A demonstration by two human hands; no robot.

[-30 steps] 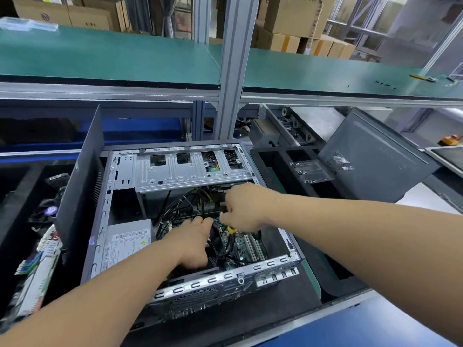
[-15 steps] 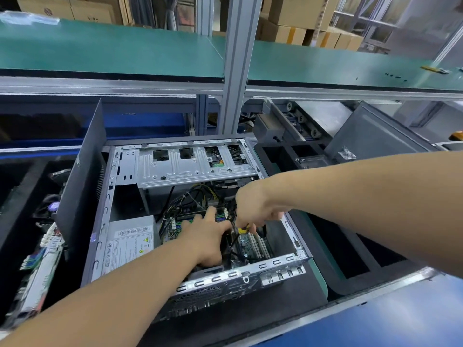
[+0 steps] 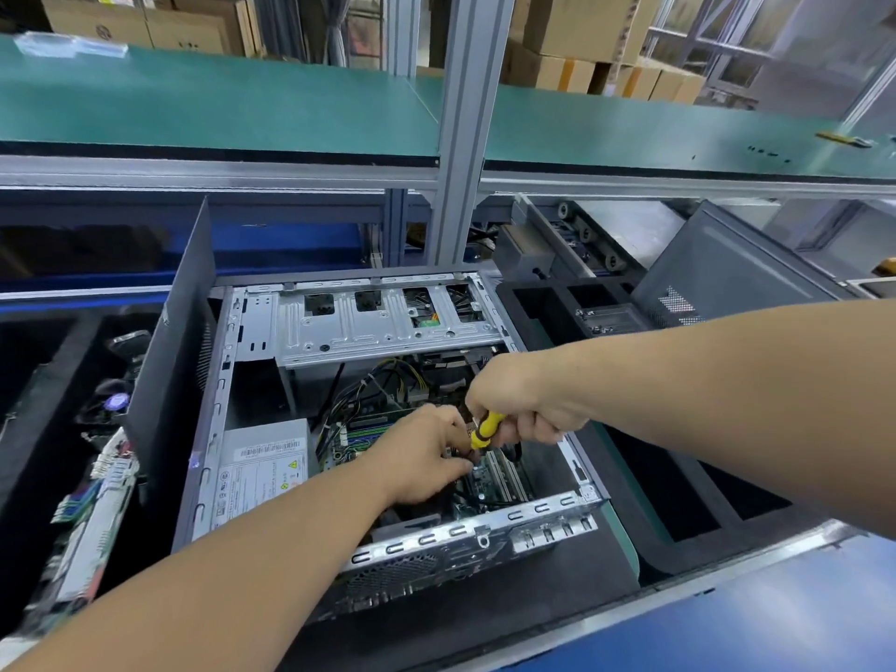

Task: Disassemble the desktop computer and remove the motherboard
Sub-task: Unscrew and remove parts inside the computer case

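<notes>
An open desktop case point(image 3: 252, 380) lies on its side on a dark mat. Inside it the green motherboard point(image 3: 504, 477) shows under a tangle of cables point(image 3: 368, 385), with the power supply point(image 3: 264, 465) at the left and a silver drive cage point(image 3: 383, 327) at the back. My right hand point(image 3: 523, 400) grips a yellow-and-black screwdriver point(image 3: 485, 429), pointed down at the board. My left hand point(image 3: 426, 453) reaches into the case beside the screwdriver's lower end, its fingertips curled near the tip. What they pinch is hidden.
The removed side panel point(image 3: 179, 361) stands upright against the case's left wall. Black foam trays sit on both sides: the left one holds a circuit board point(image 3: 97, 506) and a fan point(image 3: 114, 402), the right one point(image 3: 679, 487) a small bracket. Another grey panel point(image 3: 717, 264) leans at the back right.
My right hand has lifted and turned, so the screwdriver's yellow handle now shows. My left hand has slid right, up to the screwdriver tip. My head moved closer.
</notes>
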